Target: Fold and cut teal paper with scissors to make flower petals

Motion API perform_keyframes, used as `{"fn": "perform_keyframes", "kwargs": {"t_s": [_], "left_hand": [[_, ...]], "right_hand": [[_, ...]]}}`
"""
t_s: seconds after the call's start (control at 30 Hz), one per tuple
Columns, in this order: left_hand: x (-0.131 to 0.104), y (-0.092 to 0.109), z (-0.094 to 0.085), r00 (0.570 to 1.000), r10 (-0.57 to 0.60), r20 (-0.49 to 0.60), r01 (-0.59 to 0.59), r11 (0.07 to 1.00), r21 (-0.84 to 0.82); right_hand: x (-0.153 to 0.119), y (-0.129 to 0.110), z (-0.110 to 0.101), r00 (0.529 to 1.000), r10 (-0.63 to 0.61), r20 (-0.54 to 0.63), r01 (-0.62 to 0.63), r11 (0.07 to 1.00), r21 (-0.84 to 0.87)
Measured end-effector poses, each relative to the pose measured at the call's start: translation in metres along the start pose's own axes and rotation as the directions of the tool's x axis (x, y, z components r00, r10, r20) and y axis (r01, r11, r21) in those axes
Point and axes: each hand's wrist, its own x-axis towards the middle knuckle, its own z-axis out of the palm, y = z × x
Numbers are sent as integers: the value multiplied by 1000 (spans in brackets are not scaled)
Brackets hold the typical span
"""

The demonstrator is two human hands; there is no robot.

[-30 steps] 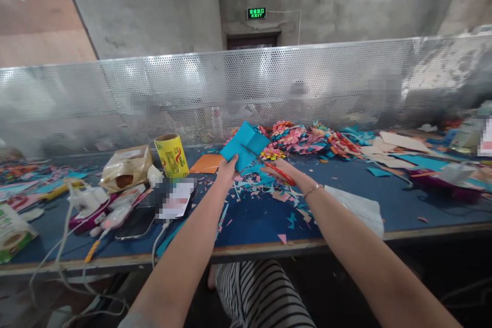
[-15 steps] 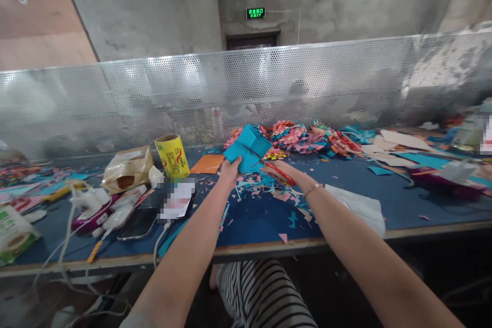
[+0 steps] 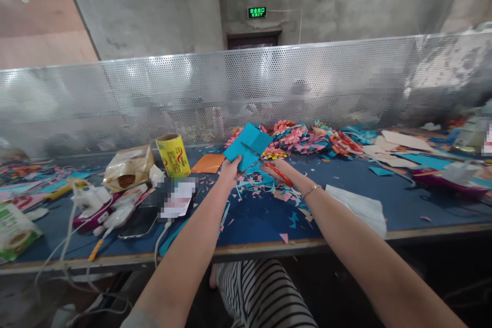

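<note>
My left hand (image 3: 231, 168) pinches the lower corner of a blue sheet of paper (image 3: 246, 144), held tilted above the table. Red-handled scissors (image 3: 279, 170) are gripped in my right hand (image 3: 275, 171). Their dark blades lie against the blue paper, pointing up and left; whether they are cutting through it I cannot tell. Under both hands are blue and pink paper scraps (image 3: 253, 184). Just behind the sheet lies a heap of pink, orange and blue cut paper pieces (image 3: 292, 137).
On the left stand a yellow cardboard roll (image 3: 173, 156), a brown package (image 3: 129, 168), a phone (image 3: 179, 200) and cables. An orange sheet (image 3: 208, 163) lies behind my left hand. Beside my right forearm is a white cloth-like sheet (image 3: 357, 207). A perforated metal screen (image 3: 246, 87) backs the table.
The blue paper has shifted slightly and its right part looks flatter against the blades. Both hands keep nearly the same place and hold.
</note>
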Motion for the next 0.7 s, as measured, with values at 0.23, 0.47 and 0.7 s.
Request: {"fn": "perform_keyframes", "kwargs": {"t_s": [0.23,0.47,0.7], "left_hand": [[-5,4,3,1000,-16,-18,16,1000,5],[-14,5,11,999,-38,24,37,998,44],[-12,6,10,998,-49,38,47,998,52]], "right_hand": [[2,7,-3,995,-45,84,34,992,119],[-6,7,-6,984,-145,105,123,973,197],[1,7,-3,985,-170,0,170,985,28]]}}
